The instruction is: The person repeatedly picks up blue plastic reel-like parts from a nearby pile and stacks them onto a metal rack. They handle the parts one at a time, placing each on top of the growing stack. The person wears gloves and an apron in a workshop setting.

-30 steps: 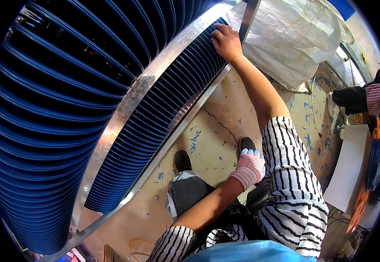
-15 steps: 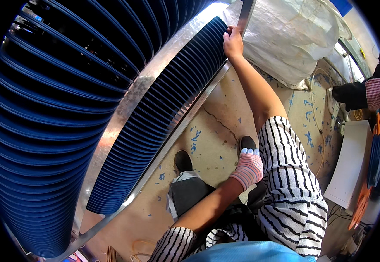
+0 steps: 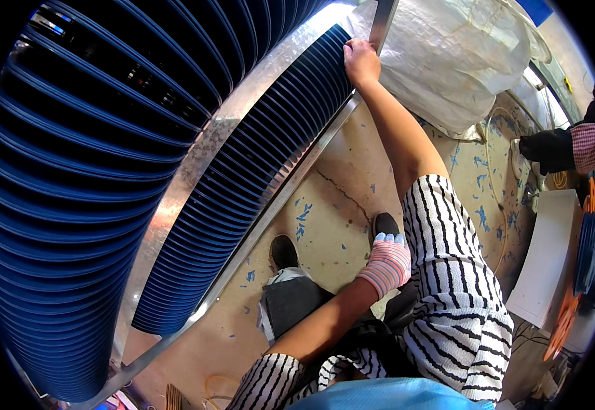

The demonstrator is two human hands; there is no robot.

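Observation:
My right hand (image 3: 362,61), bare, reaches to the far end of a lower row of thin blue discs (image 3: 242,184). Its fingers curl over the disc edges there, close to an upright metal bar (image 3: 383,24). My left hand (image 3: 387,263) wears a pink-and-grey striped glove with pale blue fingertips. It hangs closed in front of my body, above my feet; whatever it may hold is hidden. A larger row of blue discs (image 3: 72,225) fills the left side, behind a metal strip (image 3: 174,198).
A metal rail (image 3: 270,215) runs along the lower row. White sheeting (image 3: 448,61) hangs at the far right. Blue scraps (image 3: 304,212) litter the cracked floor. A white panel (image 3: 547,256) and an orange reel (image 3: 565,324) stand at right, near another person's checked sleeve (image 3: 591,147).
My right hand has turned slightly and shifted a little left over the disc edges, its back now more in view. My left hand stays nearly still.

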